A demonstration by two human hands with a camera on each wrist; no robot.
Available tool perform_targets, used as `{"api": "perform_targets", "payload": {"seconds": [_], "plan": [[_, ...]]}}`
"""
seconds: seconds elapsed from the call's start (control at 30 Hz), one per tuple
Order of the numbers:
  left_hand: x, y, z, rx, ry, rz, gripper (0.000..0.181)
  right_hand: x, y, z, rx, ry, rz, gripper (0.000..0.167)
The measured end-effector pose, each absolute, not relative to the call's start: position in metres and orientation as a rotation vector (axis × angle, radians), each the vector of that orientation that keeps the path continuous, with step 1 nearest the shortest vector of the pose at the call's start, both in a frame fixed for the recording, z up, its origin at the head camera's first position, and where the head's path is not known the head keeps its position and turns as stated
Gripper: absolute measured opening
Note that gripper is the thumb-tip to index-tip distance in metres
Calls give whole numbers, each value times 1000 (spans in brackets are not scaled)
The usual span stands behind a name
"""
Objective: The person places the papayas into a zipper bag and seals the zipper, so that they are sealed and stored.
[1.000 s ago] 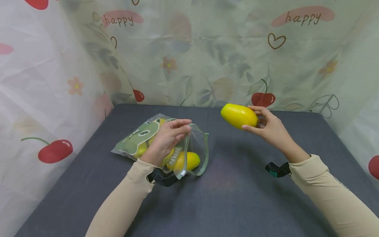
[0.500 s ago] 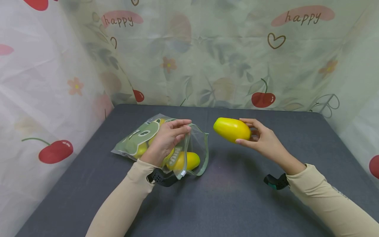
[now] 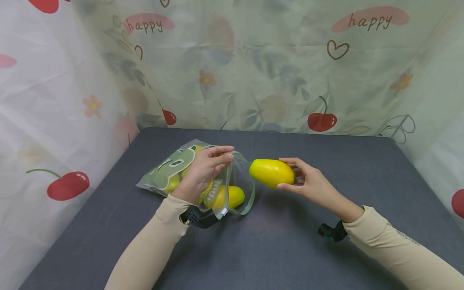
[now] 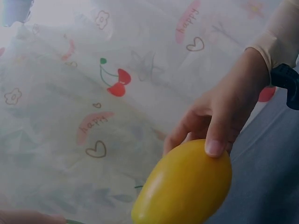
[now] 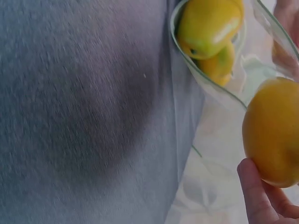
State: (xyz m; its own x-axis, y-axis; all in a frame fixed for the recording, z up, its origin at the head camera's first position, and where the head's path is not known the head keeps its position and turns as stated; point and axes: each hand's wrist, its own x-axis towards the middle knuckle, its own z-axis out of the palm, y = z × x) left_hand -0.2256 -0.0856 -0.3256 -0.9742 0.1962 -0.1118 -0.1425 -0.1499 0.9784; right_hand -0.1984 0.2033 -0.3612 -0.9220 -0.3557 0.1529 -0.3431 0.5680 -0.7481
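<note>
A clear zip bag (image 3: 152,179) with a green cartoon face and green edging lies on the table, its mouth spread toward the right. Inside it are several yellow fruits, one papaya-like fruit (image 3: 235,196) lying near the opening. My left hand (image 3: 203,171) pinches the upper edge of the mouth between thumb and fingers. In my right hand (image 3: 311,183) is a yellow papaya (image 3: 272,173), gripped at its right end, held above the table with its greenish tip at the bag's mouth. The right wrist view shows the papaya (image 5: 275,133) beside the bag's green rim (image 5: 210,81).
The dark grey table (image 3: 275,249) spreads around the bag. A patterned cloth (image 3: 246,72) with cherries and lettering stands behind the table and along both sides. Each wrist wears a black camera strap (image 3: 199,217).
My right hand has brought the papaya left and down, from above the table's back to the bag's mouth. The left hand and the bag have stayed in place.
</note>
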Motion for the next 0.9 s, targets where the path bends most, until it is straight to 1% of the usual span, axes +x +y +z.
{"api": "perform_targets", "payload": {"seconds": [0.4,0.67,0.9], "plan": [[-224,-85,-323,57,1887,2218,36,-193,176,-373,-677,2697,-1268,70],[-225,-85,-325,53,1896,2220,34,-195,164,-379,-587,2691,-1284,70],[-225,-84,-326,55,1906,2222,34,-193,150,-377,-541,2675,-1333,64]]}}
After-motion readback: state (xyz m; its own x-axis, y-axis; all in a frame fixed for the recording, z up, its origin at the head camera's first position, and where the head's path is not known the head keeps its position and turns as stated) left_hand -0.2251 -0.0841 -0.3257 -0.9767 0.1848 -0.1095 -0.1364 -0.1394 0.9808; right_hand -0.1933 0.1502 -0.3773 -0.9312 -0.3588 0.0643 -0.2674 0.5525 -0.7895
